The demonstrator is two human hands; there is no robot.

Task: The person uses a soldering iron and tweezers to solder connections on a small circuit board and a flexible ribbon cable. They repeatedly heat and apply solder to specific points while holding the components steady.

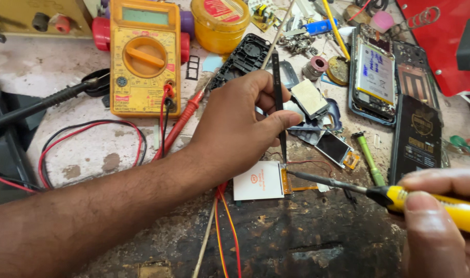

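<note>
At desk centre, your left hand [240,123] pinches black tweezers [279,103] down onto the small white display module [258,180]; your right hand [436,221] is clamped on the yellow soldering iron [395,198], its tip touching the module's edge. Red wires [227,226], a multimeter [145,56] and an opened phone [374,74] crowd close around.

Black tweezers [279,103] stood near-upright, tips down on orange flex edge of small white display module [258,180], flat at desk centre; yellow-handled soldering iron [400,198] entered from 4 o'clock, tip touching same edge.
</note>
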